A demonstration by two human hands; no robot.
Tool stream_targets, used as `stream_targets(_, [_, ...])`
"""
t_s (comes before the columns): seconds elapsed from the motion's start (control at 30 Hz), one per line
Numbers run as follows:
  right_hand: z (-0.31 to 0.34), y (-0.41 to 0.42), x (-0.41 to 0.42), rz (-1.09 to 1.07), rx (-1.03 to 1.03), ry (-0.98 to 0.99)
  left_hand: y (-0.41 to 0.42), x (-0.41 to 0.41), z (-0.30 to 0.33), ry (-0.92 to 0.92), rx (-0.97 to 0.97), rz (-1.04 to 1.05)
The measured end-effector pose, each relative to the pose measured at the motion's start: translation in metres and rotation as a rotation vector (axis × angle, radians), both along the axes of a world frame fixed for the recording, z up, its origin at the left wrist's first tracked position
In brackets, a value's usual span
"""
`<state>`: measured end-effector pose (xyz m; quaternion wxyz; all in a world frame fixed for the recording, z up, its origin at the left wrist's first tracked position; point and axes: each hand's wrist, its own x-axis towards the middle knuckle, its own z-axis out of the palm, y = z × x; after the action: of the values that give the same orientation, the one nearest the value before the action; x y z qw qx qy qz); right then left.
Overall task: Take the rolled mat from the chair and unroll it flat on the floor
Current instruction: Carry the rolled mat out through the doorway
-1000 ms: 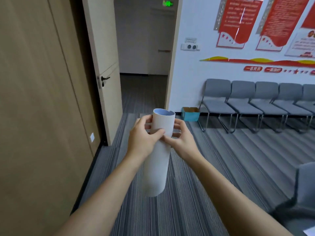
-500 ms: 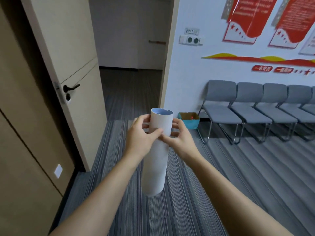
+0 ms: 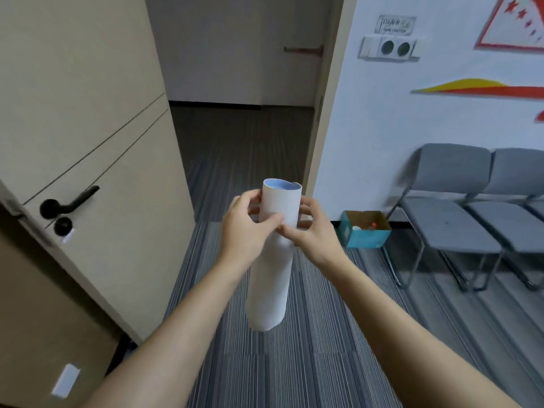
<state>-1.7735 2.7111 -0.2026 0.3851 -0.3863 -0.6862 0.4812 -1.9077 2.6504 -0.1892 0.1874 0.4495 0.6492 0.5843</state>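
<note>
Open door [image 3: 97,160] at the left, dark handle facing the room; doorway clear beyond it

Left hand [image 3: 245,231] wrapped round the upper part of the rolled mat [image 3: 272,260], thumb laid across the front, probably to pin the loose edge so the roll cannot spring open

Mat upright, off the floor, held out in front of the body over striped carpet [image 3: 309,363]; white outside, blue lining showing at the top rim

Right hand [image 3: 313,231] closed on the same upper part from the other side, fingertips meeting the left thumb; looks like a search for the free edge before lowering

Small blue box [image 3: 365,229] by the wall, then grey chairs [image 3: 459,213], well apart from the mat
</note>
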Motion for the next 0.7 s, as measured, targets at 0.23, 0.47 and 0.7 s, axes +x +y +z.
stream_targets(0.23, [-0.030, 0.199, -0.119, -0.020, 0.003, -0.037, 0.196, -0.120, -0.033, -0.007, -0.025, -0.010])
stream_targets(0.47, [-0.050, 0.377, -0.218, -0.011, -0.055, -0.051, 0.378, -0.221, -0.051, -0.018, -0.099, -0.010])
stream_targets(0.7, [-0.095, 0.546, -0.303, 0.030, -0.112, -0.061, 0.541, -0.303, -0.094, -0.044, -0.168, 0.036])
